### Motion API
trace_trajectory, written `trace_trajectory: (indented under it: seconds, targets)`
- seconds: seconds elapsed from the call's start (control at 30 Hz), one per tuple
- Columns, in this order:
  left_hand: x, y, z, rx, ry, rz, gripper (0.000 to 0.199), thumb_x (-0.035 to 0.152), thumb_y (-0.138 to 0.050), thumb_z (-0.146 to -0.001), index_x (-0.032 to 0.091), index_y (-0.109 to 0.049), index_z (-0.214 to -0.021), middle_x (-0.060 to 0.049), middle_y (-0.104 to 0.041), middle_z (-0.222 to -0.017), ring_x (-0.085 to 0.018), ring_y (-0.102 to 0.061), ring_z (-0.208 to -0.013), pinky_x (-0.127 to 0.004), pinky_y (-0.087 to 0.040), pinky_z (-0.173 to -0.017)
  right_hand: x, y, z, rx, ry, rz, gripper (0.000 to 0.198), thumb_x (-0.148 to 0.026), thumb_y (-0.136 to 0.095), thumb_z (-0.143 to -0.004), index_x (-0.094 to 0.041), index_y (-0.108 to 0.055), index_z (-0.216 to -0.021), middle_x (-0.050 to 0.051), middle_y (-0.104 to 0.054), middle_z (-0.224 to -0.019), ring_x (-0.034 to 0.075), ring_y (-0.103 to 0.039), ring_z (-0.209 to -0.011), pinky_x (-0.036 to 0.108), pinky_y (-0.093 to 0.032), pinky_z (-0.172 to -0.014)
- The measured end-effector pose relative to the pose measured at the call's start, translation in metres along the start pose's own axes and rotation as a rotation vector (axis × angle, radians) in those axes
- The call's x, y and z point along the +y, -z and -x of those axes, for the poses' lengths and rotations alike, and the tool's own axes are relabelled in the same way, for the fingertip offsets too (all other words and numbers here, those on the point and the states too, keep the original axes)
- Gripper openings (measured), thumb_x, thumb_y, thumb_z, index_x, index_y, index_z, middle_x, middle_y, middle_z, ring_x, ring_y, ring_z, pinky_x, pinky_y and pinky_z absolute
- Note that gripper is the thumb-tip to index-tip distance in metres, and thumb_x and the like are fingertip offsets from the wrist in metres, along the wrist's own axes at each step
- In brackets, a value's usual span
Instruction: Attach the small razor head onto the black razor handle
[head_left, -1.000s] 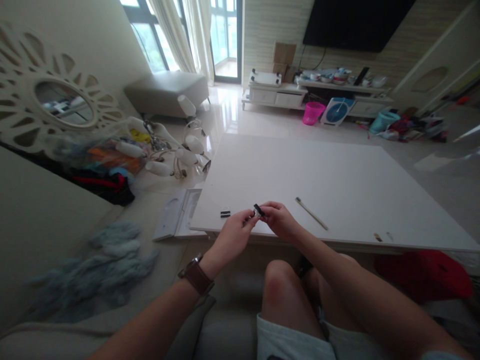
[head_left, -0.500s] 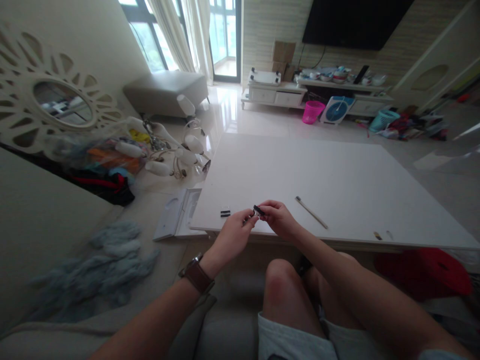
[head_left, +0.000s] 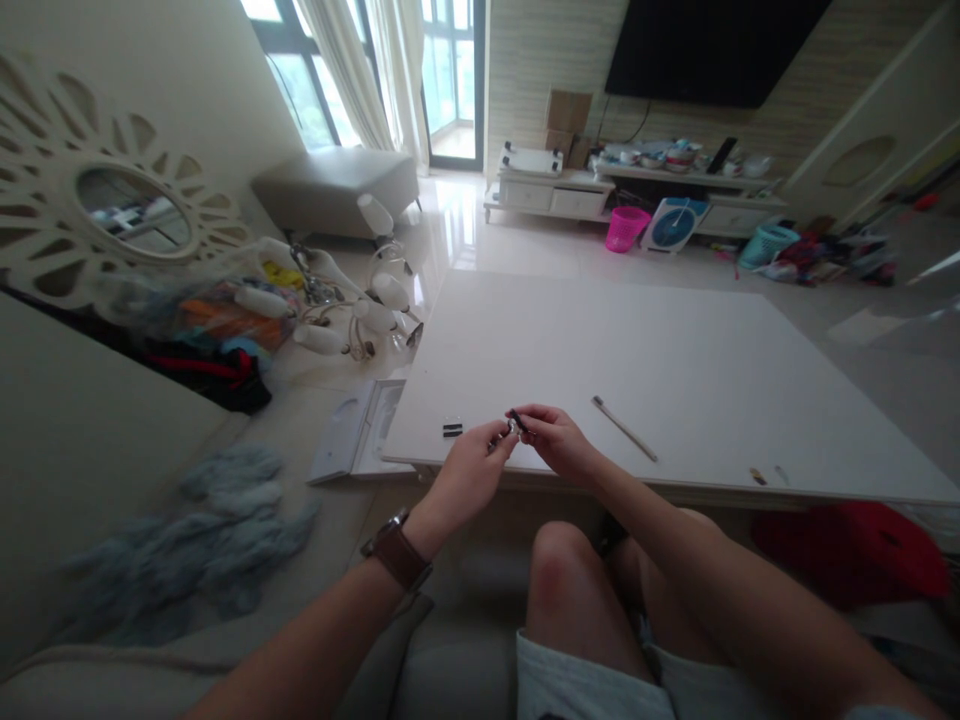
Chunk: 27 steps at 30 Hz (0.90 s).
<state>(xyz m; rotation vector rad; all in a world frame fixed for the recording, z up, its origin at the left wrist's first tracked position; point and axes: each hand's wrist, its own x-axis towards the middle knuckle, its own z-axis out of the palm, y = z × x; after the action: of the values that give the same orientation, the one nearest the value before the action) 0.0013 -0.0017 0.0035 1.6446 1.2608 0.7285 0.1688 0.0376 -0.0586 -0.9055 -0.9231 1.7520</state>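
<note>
Small black clip-like part (head_left: pixel 515 421) unmoved since a second ago: left hand (head_left: pixel 466 473) and right hand (head_left: pixel 556 442) both still pinching it above white table (head_left: pixel 675 350); no progress.

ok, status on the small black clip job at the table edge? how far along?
In hand: both the left hand and right hand pinch one small black clip over the near edge of the white table. Left: another small black piece lies untouched on the table beside the left hand. A thin stick lies to the right, unused. Nothing finished is visible.
</note>
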Motion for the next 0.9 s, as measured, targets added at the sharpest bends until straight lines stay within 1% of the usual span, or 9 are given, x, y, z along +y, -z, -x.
trace_trajectory:
  seconds: [0.13,0.3,0.47,0.6,0.7,0.8,0.9]
  targets:
    - [0.000,0.001,0.000,-0.012,-0.004,-0.002,0.030,0.037,-0.045,-0.095,0.017,-0.066,-0.087,-0.001,-0.063,-0.077,-0.016,-0.054,-0.073,-0.028,-0.036,-0.067,0.000,0.000,0.001,-0.030,0.013,0.039,0.021,-0.031,-0.084,-0.068,-0.017,-0.078,-0.081,0.003,-0.069,-0.074,0.010,-0.052,-0.065,0.026,-0.038,-0.062]
    - [-0.003,0.001,0.001,-0.004,-0.004,-0.034,0.031,0.038,-0.044,-0.095,0.017,-0.065,-0.084,-0.001,-0.062,-0.076,-0.016,-0.054,-0.073,-0.028,-0.036,-0.067,-0.002,0.000,0.003,-0.026,0.026,0.018,0.017,-0.028,-0.084,-0.066,-0.018,-0.079,-0.080,0.003,-0.071,-0.073,0.012,-0.055,-0.066,0.026,-0.040,-0.061]
    - [-0.003,0.001,0.000,-0.006,-0.004,-0.054,0.032,0.038,-0.044,-0.096,0.018,-0.065,-0.084,0.000,-0.061,-0.074,-0.016,-0.053,-0.071,-0.028,-0.035,-0.065,-0.005,0.000,0.003,-0.034,0.004,0.036,0.016,-0.027,-0.083,-0.064,-0.018,-0.079,-0.077,0.003,-0.071,-0.071,0.012,-0.055,-0.064,0.026,-0.039,-0.058]
    - [-0.003,0.001,0.000,0.003,-0.006,-0.056,0.031,0.038,-0.044,-0.096,0.018,-0.063,-0.081,0.000,-0.061,-0.073,-0.016,-0.053,-0.070,-0.028,-0.035,-0.065,-0.003,0.001,0.000,0.024,0.031,0.031,0.015,-0.026,-0.083,-0.063,-0.019,-0.077,-0.075,0.001,-0.068,-0.067,0.011,-0.051,-0.060,0.026,-0.038,-0.059]
    - [-0.001,0.001,0.001,0.009,-0.005,-0.052,0.031,0.037,-0.044,-0.095,0.018,-0.060,-0.077,0.000,-0.060,-0.072,-0.016,-0.052,-0.069,-0.027,-0.034,-0.064,-0.005,0.001,0.000,0.060,0.047,-0.020,0.014,-0.023,-0.082,-0.063,-0.020,-0.075,-0.074,0.000,-0.069,-0.072,0.011,-0.053,-0.063,0.027,-0.042,-0.063]
    - [-0.001,0.001,0.001,0.008,0.000,-0.038,0.029,0.037,-0.045,-0.095,0.018,-0.059,-0.078,0.000,-0.060,-0.072,-0.016,-0.052,-0.069,-0.028,-0.034,-0.064,-0.009,-0.001,0.002,0.037,0.048,-0.064,0.011,-0.018,-0.077,-0.062,-0.020,-0.074,-0.073,0.002,-0.071,-0.080,0.014,-0.059,-0.072,0.030,-0.047,-0.072]
    - [-0.001,0.000,0.001,0.004,0.002,-0.031,0.030,0.038,-0.045,-0.095,0.018,-0.058,-0.077,0.000,-0.059,-0.071,-0.015,-0.051,-0.069,-0.028,-0.033,-0.063,-0.015,-0.001,0.005,-0.002,0.055,-0.104,0.009,-0.017,-0.072,-0.062,-0.020,-0.073,-0.071,0.003,-0.071,-0.082,0.017,-0.062,-0.078,0.033,-0.049,-0.079]
